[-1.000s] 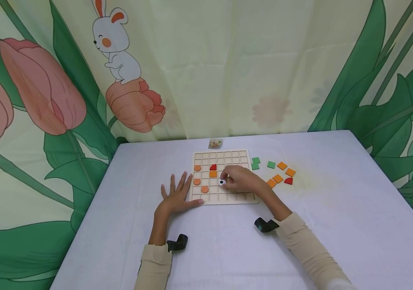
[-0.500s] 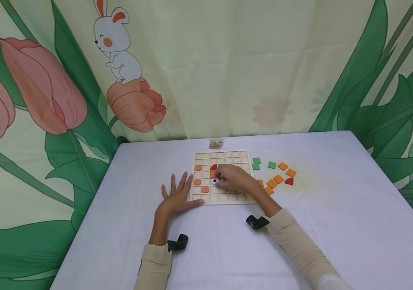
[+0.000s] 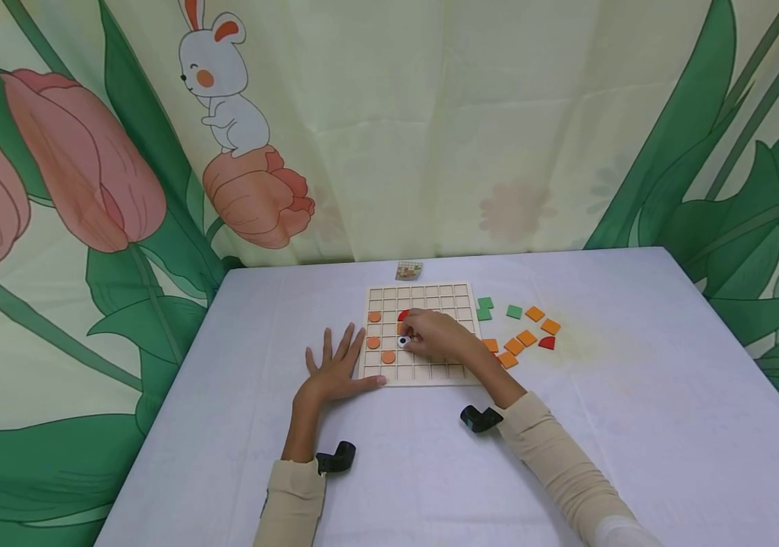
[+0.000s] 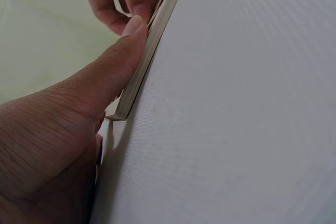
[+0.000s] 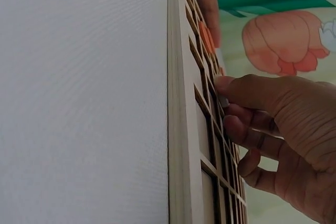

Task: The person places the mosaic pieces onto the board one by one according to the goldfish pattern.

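Observation:
A pale wooden grid board (image 3: pixel 458 300) lies flat on the table. My right hand (image 3: pixel 439 336) pinches a round white piece with a black dot (image 3: pixel 403 342) between thumb and fingers, over a cell left of the board's middle. Just above it, a red rounded piece (image 3: pixel 403 314) and an orange square, mostly covered by the fingers, sit in cells. Several orange discs (image 3: pixel 373 343) occupy cells at the left. My left hand (image 3: pixel 333 374) is spread flat beside the board's left edge; its thumb (image 4: pixel 113 66) rests on the near left corner in the left wrist view.
Right of the board lie green squares (image 3: pixel 514 311), several orange squares (image 3: pixel 527 337) and a red rounded piece (image 3: pixel 547 343). A small picture card (image 3: pixel 408 271) lies behind the board. A printed curtain (image 3: pixel 389 152) hangs at the table's far edge.
My right hand has moved left across the board with the white dotted piece, now below the orange square. More orange squares show beside the forearm. The left hand stays in place.

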Action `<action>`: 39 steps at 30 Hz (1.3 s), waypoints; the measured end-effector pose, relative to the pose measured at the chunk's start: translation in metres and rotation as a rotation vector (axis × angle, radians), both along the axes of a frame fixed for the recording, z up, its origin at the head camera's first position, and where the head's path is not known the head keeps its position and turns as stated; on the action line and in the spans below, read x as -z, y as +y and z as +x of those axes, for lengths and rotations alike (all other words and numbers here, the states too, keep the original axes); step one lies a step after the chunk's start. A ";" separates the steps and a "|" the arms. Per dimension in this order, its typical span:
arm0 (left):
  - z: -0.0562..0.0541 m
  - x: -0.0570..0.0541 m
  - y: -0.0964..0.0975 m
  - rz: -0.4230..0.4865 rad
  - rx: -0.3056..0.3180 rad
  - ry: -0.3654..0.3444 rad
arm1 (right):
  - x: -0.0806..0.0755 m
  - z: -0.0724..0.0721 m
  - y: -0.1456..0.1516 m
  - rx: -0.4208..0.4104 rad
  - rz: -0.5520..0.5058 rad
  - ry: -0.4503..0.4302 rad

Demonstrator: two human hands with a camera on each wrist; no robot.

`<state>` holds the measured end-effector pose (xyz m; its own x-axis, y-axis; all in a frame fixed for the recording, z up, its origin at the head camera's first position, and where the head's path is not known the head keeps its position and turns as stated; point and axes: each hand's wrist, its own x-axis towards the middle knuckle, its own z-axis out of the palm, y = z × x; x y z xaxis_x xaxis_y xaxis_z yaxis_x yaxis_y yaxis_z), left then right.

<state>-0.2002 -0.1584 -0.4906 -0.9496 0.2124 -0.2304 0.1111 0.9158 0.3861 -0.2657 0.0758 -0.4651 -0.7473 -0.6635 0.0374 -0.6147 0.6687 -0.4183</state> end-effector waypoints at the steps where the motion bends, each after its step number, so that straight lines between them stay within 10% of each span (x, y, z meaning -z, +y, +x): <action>1: 0.000 0.000 0.000 -0.006 -0.001 -0.002 | 0.000 0.000 0.000 0.001 -0.004 -0.001; 39: 0.001 -0.002 0.003 -0.007 -0.015 0.006 | -0.009 0.005 0.022 0.073 -0.056 -0.035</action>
